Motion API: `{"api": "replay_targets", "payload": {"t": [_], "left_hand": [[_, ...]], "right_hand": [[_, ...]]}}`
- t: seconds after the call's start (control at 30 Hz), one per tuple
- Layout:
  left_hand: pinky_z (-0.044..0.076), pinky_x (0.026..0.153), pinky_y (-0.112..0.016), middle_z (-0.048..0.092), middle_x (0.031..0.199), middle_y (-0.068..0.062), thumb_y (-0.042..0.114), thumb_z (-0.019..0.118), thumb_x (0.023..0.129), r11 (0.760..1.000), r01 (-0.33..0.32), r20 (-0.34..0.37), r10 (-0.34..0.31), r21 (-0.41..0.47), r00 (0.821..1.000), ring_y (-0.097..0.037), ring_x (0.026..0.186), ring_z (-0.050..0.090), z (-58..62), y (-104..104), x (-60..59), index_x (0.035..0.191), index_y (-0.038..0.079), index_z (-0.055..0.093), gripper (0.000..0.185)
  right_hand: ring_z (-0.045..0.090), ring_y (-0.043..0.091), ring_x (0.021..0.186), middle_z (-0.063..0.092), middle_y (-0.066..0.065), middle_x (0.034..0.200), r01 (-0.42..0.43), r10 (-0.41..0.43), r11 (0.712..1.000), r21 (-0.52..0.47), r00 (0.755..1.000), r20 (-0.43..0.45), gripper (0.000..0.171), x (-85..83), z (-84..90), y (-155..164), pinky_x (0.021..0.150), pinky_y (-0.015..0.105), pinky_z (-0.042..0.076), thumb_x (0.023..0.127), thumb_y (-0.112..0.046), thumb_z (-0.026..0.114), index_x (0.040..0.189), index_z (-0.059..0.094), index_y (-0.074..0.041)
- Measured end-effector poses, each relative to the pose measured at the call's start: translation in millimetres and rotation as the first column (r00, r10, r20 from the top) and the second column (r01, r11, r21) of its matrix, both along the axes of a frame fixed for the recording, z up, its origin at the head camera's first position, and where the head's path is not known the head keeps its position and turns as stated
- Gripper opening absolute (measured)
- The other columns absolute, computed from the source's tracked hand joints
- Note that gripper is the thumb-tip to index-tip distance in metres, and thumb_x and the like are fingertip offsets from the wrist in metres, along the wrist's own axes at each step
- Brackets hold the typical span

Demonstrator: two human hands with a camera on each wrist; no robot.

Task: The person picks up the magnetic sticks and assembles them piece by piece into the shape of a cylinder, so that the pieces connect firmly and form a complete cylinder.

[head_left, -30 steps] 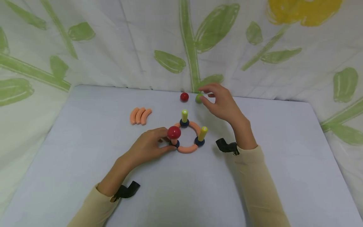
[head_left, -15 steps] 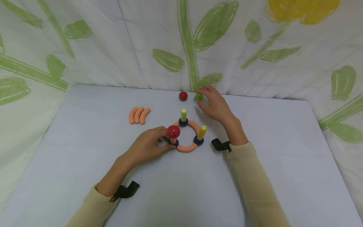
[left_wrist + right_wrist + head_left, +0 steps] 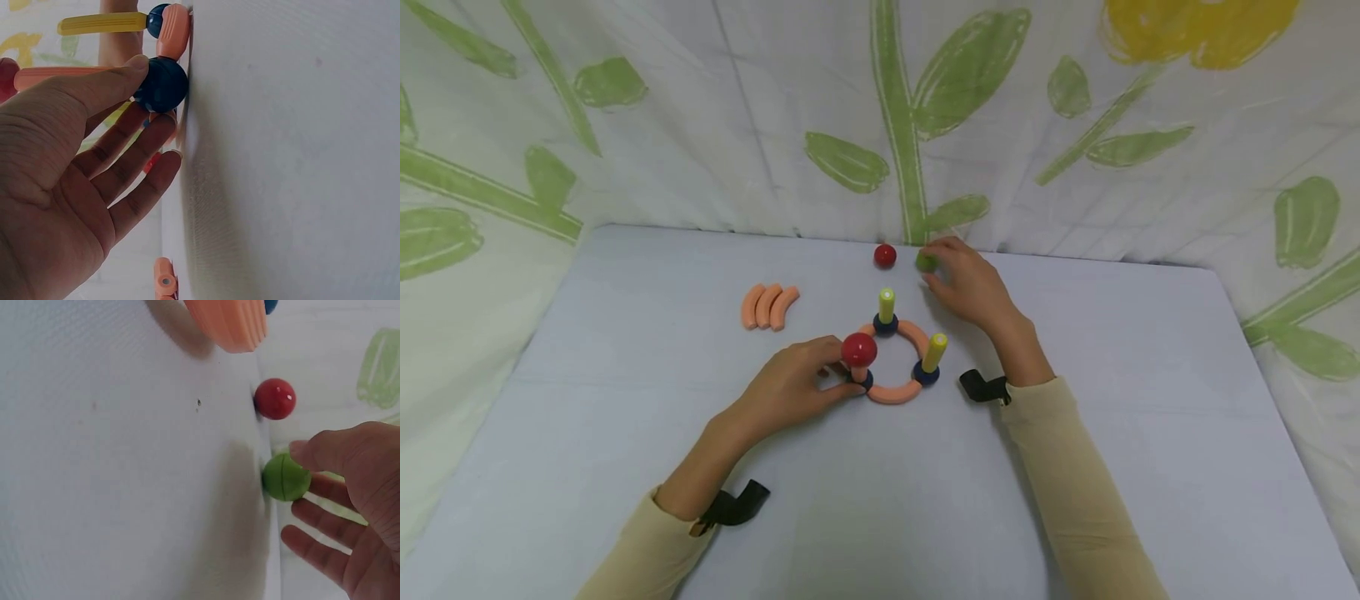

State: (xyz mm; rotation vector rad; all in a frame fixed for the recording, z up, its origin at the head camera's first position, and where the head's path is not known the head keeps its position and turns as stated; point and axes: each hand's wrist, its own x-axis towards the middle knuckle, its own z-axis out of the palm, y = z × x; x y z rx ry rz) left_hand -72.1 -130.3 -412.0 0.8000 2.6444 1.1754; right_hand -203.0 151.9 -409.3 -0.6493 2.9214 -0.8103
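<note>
My left hand point(image 3: 793, 381) pinches a dark blue ball point(image 3: 164, 86) at the left corner of a small ring of curved orange rods on the table. From that ball an orange rod rises, topped by a red ball point(image 3: 859, 350). Two other dark blue balls point(image 3: 927, 372) in the ring carry upright yellow rods point(image 3: 935, 353). At the far edge of the table, my right hand point(image 3: 972, 287) has its thumb and fingers around a green ball point(image 3: 286, 477), which still sits on the surface. Its fingers partly cover the ball in the head view.
Beside the green ball lies a loose red ball point(image 3: 885, 256). Three curved orange rods point(image 3: 771, 307) lie side by side to the left. A white cloth with painted green leaves point(image 3: 847, 162) hangs behind the table point(image 3: 865, 508).
My right hand has moved slightly left and down onto the green ball, its thumb and fingers drawing in around it. The left hand keeps its hold on the dark blue ball.
</note>
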Motion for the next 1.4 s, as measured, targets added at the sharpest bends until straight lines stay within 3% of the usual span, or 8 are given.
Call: {"api": "replay_targets", "payload": {"t": [0.5,0.9,1.4], "left_hand": [[0.063,0.09,-0.035,0.074,0.104,0.006,0.017,0.087,0.089,1.0,-0.002,-0.002,0.002,-0.012,1.0,-0.011,0.098,0.073,1.3,-0.2,0.0,0.101,0.02,0.073,0.019],[0.063,0.09,-0.034,0.074,0.103,0.008,0.018,0.088,0.088,0.999,-0.023,0.02,0.024,-0.036,1.0,-0.008,0.097,0.072,-0.3,-0.1,0.8,0.099,0.022,0.072,0.02],[0.062,0.09,-0.032,0.073,0.101,0.01,0.023,0.087,0.09,1.0,-0.019,-0.001,0.019,-0.013,1.0,-0.007,0.097,0.072,-0.5,-1.4,1.6,0.101,0.022,0.07,0.02]], "right_hand": [[0.064,0.034,0.119,0.064,0.019,0.135,0.035,-0.036,0.999,0.019,0.998,0.059,0.036,4.4,3.7,0.2,0.105,0.05,0.052,0.1,-0.012,0.071,0.136,0.068,-0.004],[0.071,0.036,0.118,0.067,0.021,0.131,-0.026,0.036,0.994,-0.11,0.996,0.085,0.038,6.0,9.1,0.9,0.104,0.045,0.059,0.1,-0.009,0.072,0.136,0.067,0.001],[0.07,0.032,0.12,0.067,0.016,0.128,-0.077,0.076,0.946,-0.314,0.997,-0.013,0.036,42.6,48.1,7.4,0.104,0.046,0.059,0.097,-0.005,0.075,0.132,0.068,-0.001]]}}
